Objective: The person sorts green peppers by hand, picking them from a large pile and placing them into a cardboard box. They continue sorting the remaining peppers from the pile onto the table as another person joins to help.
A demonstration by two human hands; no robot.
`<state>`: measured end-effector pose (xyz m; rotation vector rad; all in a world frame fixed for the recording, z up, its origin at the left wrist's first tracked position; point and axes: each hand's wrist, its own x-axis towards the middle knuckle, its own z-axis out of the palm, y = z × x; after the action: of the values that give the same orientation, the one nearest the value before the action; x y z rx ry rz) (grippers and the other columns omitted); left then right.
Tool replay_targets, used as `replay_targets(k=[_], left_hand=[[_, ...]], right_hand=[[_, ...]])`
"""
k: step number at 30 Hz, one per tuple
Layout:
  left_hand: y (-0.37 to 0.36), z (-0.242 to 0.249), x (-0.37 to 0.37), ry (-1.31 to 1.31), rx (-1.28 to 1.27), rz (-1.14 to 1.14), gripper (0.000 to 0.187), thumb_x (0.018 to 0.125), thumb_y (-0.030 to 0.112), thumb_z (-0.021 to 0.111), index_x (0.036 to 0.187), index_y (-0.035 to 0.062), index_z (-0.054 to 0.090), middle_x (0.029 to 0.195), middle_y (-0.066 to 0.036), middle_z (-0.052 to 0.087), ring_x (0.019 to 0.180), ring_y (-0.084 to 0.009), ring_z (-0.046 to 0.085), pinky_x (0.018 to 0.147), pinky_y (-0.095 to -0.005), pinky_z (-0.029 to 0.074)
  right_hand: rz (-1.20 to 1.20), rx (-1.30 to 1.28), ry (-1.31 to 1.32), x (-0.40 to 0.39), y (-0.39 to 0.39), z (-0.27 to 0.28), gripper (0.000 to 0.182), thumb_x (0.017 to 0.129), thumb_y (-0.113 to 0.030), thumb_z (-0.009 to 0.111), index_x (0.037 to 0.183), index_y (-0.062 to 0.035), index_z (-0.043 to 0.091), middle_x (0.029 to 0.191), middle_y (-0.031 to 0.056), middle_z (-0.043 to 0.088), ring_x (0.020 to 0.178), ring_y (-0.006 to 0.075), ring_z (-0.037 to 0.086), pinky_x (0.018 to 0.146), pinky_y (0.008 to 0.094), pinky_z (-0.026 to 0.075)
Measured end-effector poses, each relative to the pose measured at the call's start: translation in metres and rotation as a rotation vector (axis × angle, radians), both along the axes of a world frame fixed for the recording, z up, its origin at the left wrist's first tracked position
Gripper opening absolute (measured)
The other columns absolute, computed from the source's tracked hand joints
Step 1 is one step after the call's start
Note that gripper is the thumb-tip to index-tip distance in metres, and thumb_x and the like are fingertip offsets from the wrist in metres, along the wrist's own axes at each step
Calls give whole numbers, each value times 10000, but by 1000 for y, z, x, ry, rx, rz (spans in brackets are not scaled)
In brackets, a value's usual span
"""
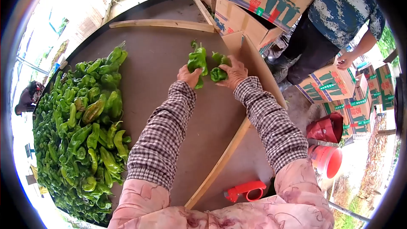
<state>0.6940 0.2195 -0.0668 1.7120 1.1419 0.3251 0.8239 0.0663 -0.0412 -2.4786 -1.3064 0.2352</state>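
Note:
My left hand (189, 76) is closed round green peppers (197, 60) above the brown tabletop (161, 51). Just to its right, my right hand (235, 73) has its fingers wrapped on other green peppers (218, 74), close to the near wall of an open cardboard box (263, 70). The two hands are a short gap apart. A large heap of green peppers (80, 131) covers the left side of the table.
Wooden strips (220, 161) cross the table. A red tape dispenser (245, 191) lies near its front edge. Printed cartons (271, 0) stand at the back right, beside a person (343, 8) in camouflage. A red bucket (325, 160) stands at the right.

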Motion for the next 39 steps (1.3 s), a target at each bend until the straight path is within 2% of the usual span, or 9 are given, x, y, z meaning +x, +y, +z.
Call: replay_targets(k=[10, 15, 19, 21, 23, 27, 31, 36, 39], left_hand=[[-48, -1, 72, -132, -26, -468, 696, 632, 88, 715, 1267, 10, 442, 1046, -100, 606, 934, -175, 583, 831, -256, 461], [-84, 14, 106, -132, -96, -656, 622, 619, 228, 724, 1172, 23, 528, 1056, -143, 605, 977, -216, 584, 865, -320, 452], [-124, 3, 123, -306, -57, -426, 660, 609, 248, 695, 1170, 17, 435, 999, -191, 564, 939, -308, 561, 819, -360, 448], [-133, -4, 121, -372, -75, -297, 690, 666, 177, 661, 1270, 18, 368, 1064, -196, 546, 1024, -289, 532, 870, -339, 425], [-132, 1, 88, -391, -52, -237, 675, 679, 129, 637, 1285, 28, 359, 1158, -186, 502, 1098, -277, 491, 916, -338, 405], [-90, -1, -20, -481, 355, -140, 624, 694, 46, 590, 1276, 10, 368, 1256, -177, 439, 1207, -268, 422, 988, -365, 373], [29, 17, -158, -147, 1200, 103, 575, 648, 21, 559, 1206, -23, 426, 1129, -223, 492, 1078, -386, 465, 939, -456, 371], [115, 94, -291, 1042, 775, 187, 429, 875, 145, 446, 1302, 142, 395, 1362, -47, 373, 1271, -262, 317, 1055, -497, 189], [106, 97, -295, 1092, 736, 50, 243, 898, 132, 413, 1100, 138, 548, 1146, -36, 508, 1159, -210, 410, 1015, -574, 210]], right_hand=[[97, 113, 163, 55, -64, -35, 557, 543, -203, 817, 1055, -209, 597, 1316, 141, 346, 1128, 357, 444, 980, 408, 383], [-101, 483, 1092, 79, -113, -57, 641, 544, -20, 768, 1141, -90, 546, 1116, 73, 554, 986, 249, 542, 893, 349, 420], [-519, 238, 1223, 74, -134, -58, 638, 716, -135, 693, 1281, -118, 399, 1153, 40, 502, 1011, 214, 510, 807, 442, 470], [113, 171, 758, 114, -169, -127, 628, 759, -160, 680, 1304, -99, 374, 1136, 89, 491, 997, 219, 516, 724, 404, 499], [-668, 246, 1217, 89, -157, -95, 637, 789, -153, 658, 1338, -80, 343, 1148, 113, 487, 1004, 225, 517, 681, 396, 491], [-562, 217, 862, 63, -161, -66, 590, 815, -63, 600, 1338, -24, 330, 1204, 144, 496, 1103, 223, 490, 855, 383, 443], [-205, 527, 600, 31, -181, -66, 461, 806, -18, 583, 1239, 10, 426, 1229, 137, 487, 1133, 215, 469, 971, 338, 367], [16, 572, 714, -73, -178, -33, 354, 756, -35, 632, 1093, -38, 522, 1172, 73, 517, 1090, 191, 482, 916, 322, 399], [69, 386, 603, -137, -158, 0, 343, 738, -67, 649, 1065, -81, 549, 1164, 52, 527, 1077, 196, 497, 850, 323, 433]])
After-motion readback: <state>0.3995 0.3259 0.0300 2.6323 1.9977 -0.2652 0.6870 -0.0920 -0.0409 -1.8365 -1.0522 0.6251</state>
